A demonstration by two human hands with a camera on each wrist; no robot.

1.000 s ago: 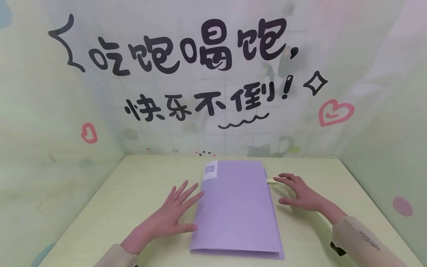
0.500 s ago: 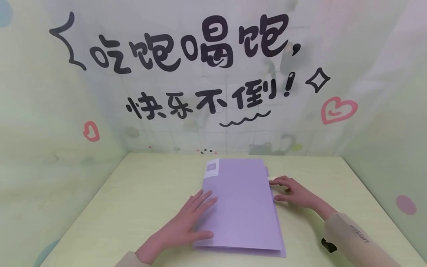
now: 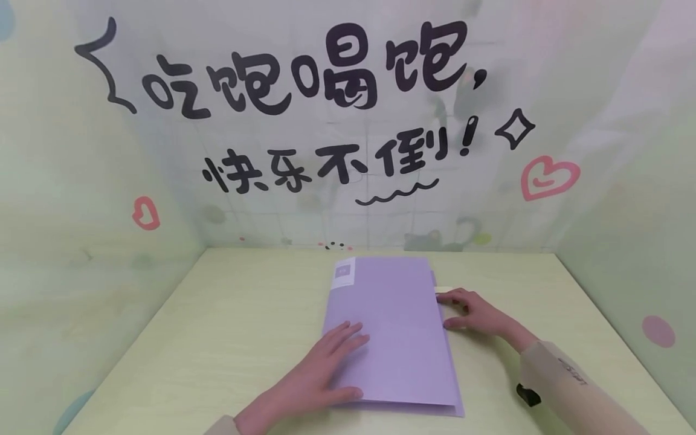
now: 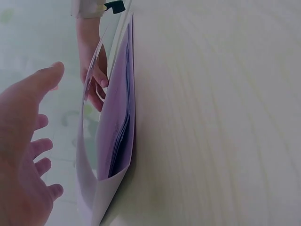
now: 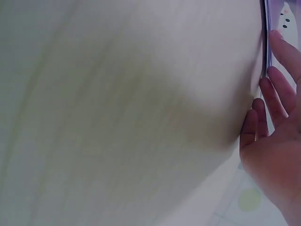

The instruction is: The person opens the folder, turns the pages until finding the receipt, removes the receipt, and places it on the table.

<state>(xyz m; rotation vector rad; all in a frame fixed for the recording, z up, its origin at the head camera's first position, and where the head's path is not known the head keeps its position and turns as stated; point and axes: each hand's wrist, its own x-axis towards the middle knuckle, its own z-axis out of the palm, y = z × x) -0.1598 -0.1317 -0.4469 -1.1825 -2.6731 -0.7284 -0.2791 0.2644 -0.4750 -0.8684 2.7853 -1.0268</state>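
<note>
Folder [image 3: 388, 338] lay between two light hands, right fingertips at its edge

It lay lengthwise on the pale table [image 3: 244, 302], with its label [image 3: 344, 272] at the far left corner. The right hand [image 3: 473, 311] was at the right edge, its fingers loosely bent and the thumb well apart from the forefinger; the tips met the edge, but no clear grip showed. The left hand [image 3: 321, 371] was over the near left part, fingers parted and relaxed, holding nothing.

Working that edge well probably called for easing a fingertip beneath the bowed cover [image 3: 399, 290] alone, leaving the sheets [image 4: 126, 120] flat and the pale strip [image 3: 443, 290] beside the right forefinger undisturbed. A light left palm would likely have steadied the folder; hard pressure risked a crease.

Whether the left hand touched the cover could not be told. The folder hid the strip's inner end, and the right wrist view cut off all but a sliver of the folder. The label's print was too small to read, and the dark object [image 3: 528, 395] by the right cuff [image 3: 530, 368] could not be identified.
</note>
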